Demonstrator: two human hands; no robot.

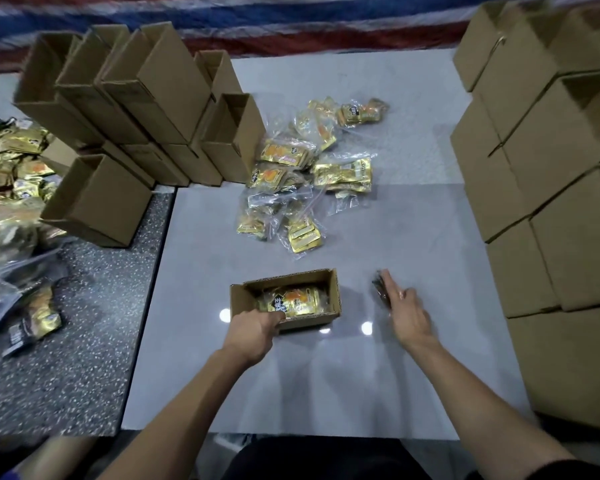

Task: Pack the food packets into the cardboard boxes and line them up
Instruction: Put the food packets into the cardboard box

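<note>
A small open cardboard box (336, 292) lies on the light grey tile in front of me. Inside it sits a gold food packet (295, 301) in clear wrap. My left hand (253, 332) grips the box's near wall, with the fingers curled over the rim. To the right of the box, my right hand (407, 313) hovers just above the tile, blurred, with its fingers spread and nothing clearly held. A dark blurred shape lies beside its fingertips; I cannot tell what it is. Beyond the box lies a loose pile of gold packets (309, 174).
Empty open boxes (146, 98) stand in rows at the back left. Stacked boxes (551, 168) form a wall along the right side. More gold packets (11, 161) lie heaped at the far left on the dark speckled floor (84, 341).
</note>
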